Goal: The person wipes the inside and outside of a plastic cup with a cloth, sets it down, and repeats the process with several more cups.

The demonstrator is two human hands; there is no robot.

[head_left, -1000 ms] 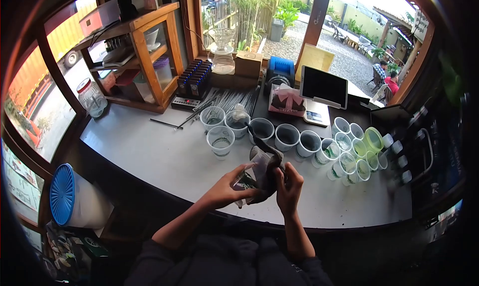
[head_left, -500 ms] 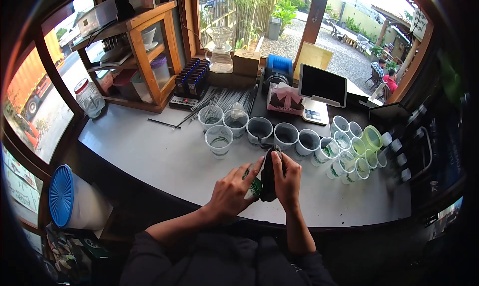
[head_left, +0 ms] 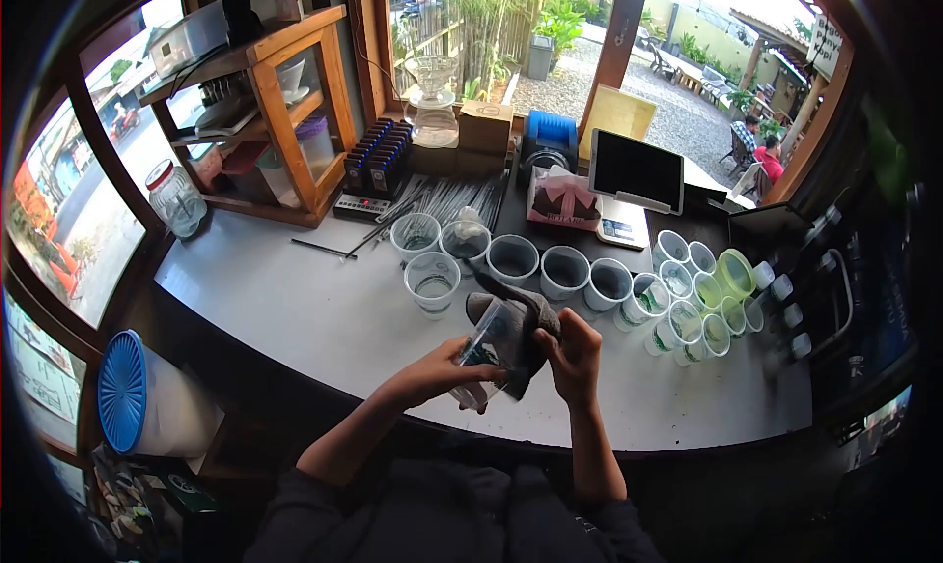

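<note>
Tilted over the near part of the counter is a clear plastic cup [head_left: 494, 335] with a green print. My left hand [head_left: 444, 368] is wrapped round its lower side. A dark grey cloth [head_left: 537, 319] lies against the rim and far side of this cup, pinched in my right hand [head_left: 573, 355]. Some of the cloth hangs past the cup, and the fingers behind it are hidden. Just beyond my hands stands a row of clear cups [head_left: 512, 259], with another upright cup [head_left: 432, 286] in front of its left end.
More cups, some greenish [head_left: 734, 272], crowd the counter's right side. Behind the row are black straws [head_left: 457, 197], a tissue pack [head_left: 564, 201] and a tablet [head_left: 637, 170]. A wooden shelf [head_left: 324, 140] and glass jar [head_left: 177, 201] stand left. A blue-lidded bucket [head_left: 123, 391] is below the counter.
The cup has turned so its clear side shows and its rim tips away. The cloth has spread from a bunch beside the cup to over its rim. My left fingers now wrap round it.
</note>
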